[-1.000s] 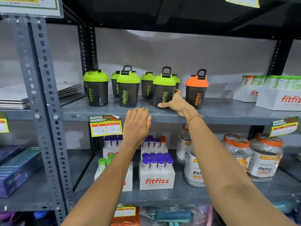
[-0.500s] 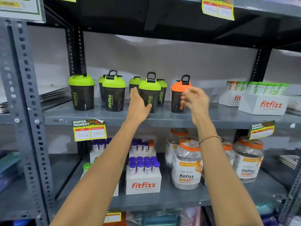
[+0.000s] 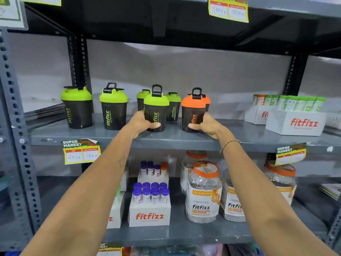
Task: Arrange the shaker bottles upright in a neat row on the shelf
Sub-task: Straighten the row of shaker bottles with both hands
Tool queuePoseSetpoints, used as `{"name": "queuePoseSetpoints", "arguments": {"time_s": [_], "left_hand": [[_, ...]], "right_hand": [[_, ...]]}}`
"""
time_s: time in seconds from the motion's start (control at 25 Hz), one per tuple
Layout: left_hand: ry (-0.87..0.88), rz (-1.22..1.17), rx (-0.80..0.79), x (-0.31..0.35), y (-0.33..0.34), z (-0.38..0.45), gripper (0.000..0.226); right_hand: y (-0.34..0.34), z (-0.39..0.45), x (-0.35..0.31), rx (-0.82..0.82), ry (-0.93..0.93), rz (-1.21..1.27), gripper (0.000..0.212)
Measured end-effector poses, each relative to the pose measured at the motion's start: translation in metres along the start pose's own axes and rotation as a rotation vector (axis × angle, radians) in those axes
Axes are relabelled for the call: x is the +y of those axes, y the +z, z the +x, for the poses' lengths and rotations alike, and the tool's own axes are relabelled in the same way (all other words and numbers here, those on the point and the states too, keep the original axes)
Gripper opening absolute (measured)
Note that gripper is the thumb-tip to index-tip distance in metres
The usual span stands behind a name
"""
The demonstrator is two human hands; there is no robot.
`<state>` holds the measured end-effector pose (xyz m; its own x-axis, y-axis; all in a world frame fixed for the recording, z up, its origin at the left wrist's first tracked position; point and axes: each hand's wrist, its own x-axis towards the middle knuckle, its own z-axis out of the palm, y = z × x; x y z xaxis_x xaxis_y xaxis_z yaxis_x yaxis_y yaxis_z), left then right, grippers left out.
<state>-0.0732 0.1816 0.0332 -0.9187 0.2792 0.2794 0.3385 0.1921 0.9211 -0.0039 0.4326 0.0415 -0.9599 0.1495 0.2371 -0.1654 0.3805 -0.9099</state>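
On the grey metal shelf (image 3: 239,134) the shaker bottles stand upright, long axes vertical, lids up and printed logos facing the camera. The left hand (image 3: 139,124) wraps the lower body of a green-lidded shaker (image 3: 156,109), thumb across its front and fingers around its left side, so this grip is closed on the bottle. The right hand (image 3: 210,126) does the same on the orange-lidded shaker (image 3: 193,111): the thumb lies across the base at the front, and the fingers go round the right side (they are hidden behind the bottle). Both held bottles have their bases at the shelf surface; whether they rest fully on it I cannot tell. Their black carry loops stick straight up.

To the left, well apart from the hands, stand two more green-lidded bottles: the leftmost shaker (image 3: 77,108), with its loop folded flat, and a second shaker (image 3: 114,109) just beside it with the loop raised. Behind the bottle in the left hand, two further green-lidded ones sit farther back, a rear left shaker (image 3: 141,97) and a rear right shaker (image 3: 173,106), each partly hidden. A sliver of another orange lid shows behind the orange one.

At the right end of the shelf sit white Fitfizz boxes (image 3: 295,122) of tubes. A yellow price tag (image 3: 81,152) hangs from the shelf edge.
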Motion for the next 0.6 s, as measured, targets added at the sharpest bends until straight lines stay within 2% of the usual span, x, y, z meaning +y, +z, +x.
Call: {"name": "queuePoseSetpoints", "arguments": {"time_s": [0.12, 0.28, 0.6], "left_hand": [[0.025, 0.044, 0.030, 0.009, 0.017, -0.003, 0.055], [0.044, 0.069, -0.002, 0.017, 0.056, 0.005, 0.043], [0.039, 0.053, -0.007, 0.024, 0.084, 0.007, 0.047]], "right_hand": [[-0.015, -0.005, 0.001, -0.055, -0.043, -0.026, 0.065], [-0.056, -0.011, 0.016, -0.027, -0.048, -0.011, 0.046], [-0.070, -0.011, 0.023, -0.066, -0.055, -0.002, 0.054]]}}
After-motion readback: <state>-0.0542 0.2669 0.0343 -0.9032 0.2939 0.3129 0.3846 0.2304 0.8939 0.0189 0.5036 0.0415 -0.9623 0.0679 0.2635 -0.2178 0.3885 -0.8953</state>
